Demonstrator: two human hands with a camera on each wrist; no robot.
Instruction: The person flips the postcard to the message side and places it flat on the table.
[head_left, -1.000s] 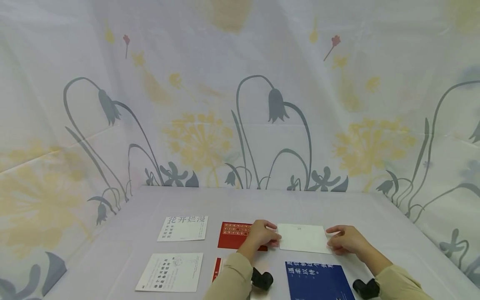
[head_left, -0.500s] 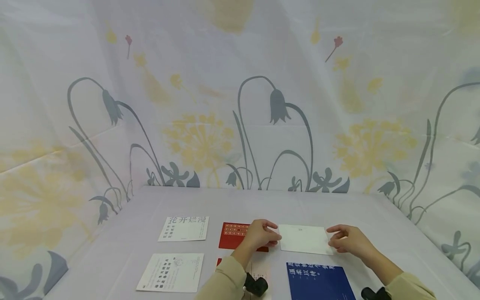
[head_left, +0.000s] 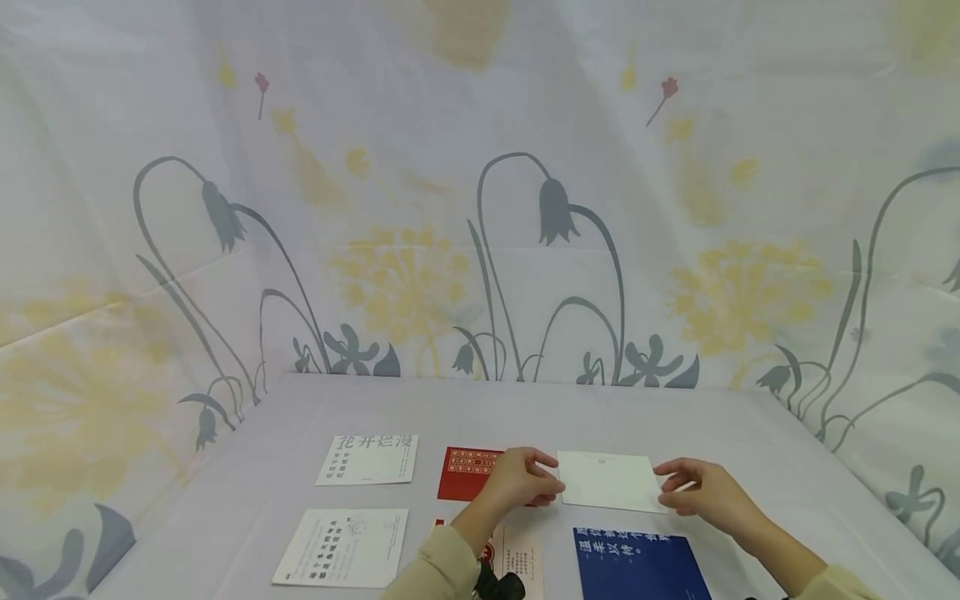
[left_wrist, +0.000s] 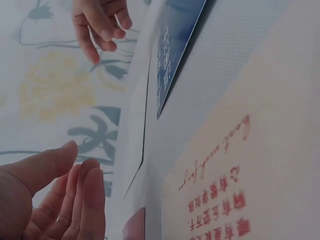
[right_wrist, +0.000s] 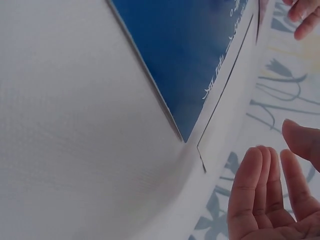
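A blank-looking white card [head_left: 607,482] with a tiny mark lies flat at the back right of the table. At its left end hovers my left hand [head_left: 525,479], partly covering a red card [head_left: 465,473] with gold squares. Just off the card's right end is my right hand [head_left: 701,492]. The left wrist view shows the left hand [left_wrist: 55,200] with loosely bent fingers and nothing between them. In the right wrist view, the right hand [right_wrist: 275,190] is likewise empty, above the table and beyond the blue card [right_wrist: 180,60].
Two white printed cards lie at the left, one far [head_left: 371,462] and one near [head_left: 341,546]. A cream card [left_wrist: 225,190] with red writing sits below the left wrist, partly hidden by the sleeve [head_left: 442,567]. A flowered cloth [head_left: 420,275] hangs behind the table.
Both hands have lifted slightly from the white card's ends, and the right has shifted a little to the right. The cards keep their layout.
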